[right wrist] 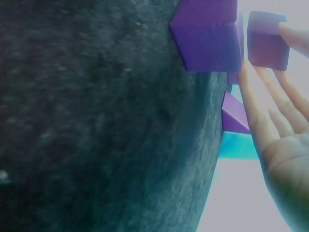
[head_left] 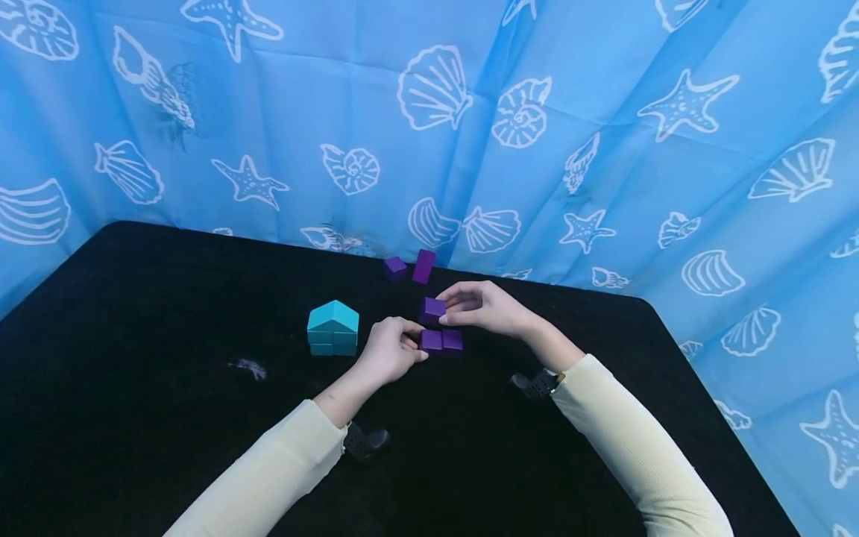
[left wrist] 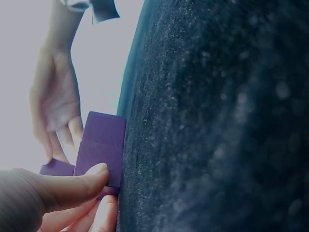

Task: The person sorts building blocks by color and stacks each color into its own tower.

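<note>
Two purple blocks point(head_left: 452, 340) stand side by side on the black table. At their left end my left hand point(head_left: 388, 349) pinches the nearer block point(left wrist: 99, 157) between thumb and fingers. My right hand point(head_left: 488, 307) holds a purple cube point(right wrist: 268, 43) by its fingertips. In the head view, that held cube point(head_left: 432, 307) appears just beyond the pair. The right wrist view shows it off the table, beside another purple block point(right wrist: 212, 41).
To the left, turquoise blocks point(head_left: 332, 339) form a small house shape with a peaked top. Farther back lie a small purple block point(head_left: 394, 268) and a longer purple one point(head_left: 423, 267). A blue shell-patterned curtain point(head_left: 376, 97) hangs behind the table point(head_left: 168, 432).
</note>
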Demonstrator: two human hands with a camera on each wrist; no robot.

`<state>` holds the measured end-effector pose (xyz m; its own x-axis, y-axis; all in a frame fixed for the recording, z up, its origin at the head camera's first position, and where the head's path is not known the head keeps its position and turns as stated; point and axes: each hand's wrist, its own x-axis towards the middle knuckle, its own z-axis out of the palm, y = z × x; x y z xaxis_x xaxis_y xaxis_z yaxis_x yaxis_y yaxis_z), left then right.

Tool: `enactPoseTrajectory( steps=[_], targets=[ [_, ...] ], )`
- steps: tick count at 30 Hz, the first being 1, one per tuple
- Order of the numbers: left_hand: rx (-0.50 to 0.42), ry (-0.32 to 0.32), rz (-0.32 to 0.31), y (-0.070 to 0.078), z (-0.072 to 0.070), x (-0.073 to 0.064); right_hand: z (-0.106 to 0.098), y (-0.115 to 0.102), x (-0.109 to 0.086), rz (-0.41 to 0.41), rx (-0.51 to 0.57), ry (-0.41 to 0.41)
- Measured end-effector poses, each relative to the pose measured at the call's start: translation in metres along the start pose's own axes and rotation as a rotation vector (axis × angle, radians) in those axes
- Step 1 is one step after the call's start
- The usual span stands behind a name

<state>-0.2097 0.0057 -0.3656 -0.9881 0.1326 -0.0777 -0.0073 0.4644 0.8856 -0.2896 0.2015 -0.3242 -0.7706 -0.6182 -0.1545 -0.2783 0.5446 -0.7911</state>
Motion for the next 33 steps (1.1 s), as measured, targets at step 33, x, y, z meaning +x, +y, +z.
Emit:
enactPoseTrajectory(
  steps=[33],
  targets=[
    [-0.013,-0.022,-0.014,0.000,-0.001,0.000,0.016,0.006,-0.027,-0.101,0.086,0.010]
  ],
)
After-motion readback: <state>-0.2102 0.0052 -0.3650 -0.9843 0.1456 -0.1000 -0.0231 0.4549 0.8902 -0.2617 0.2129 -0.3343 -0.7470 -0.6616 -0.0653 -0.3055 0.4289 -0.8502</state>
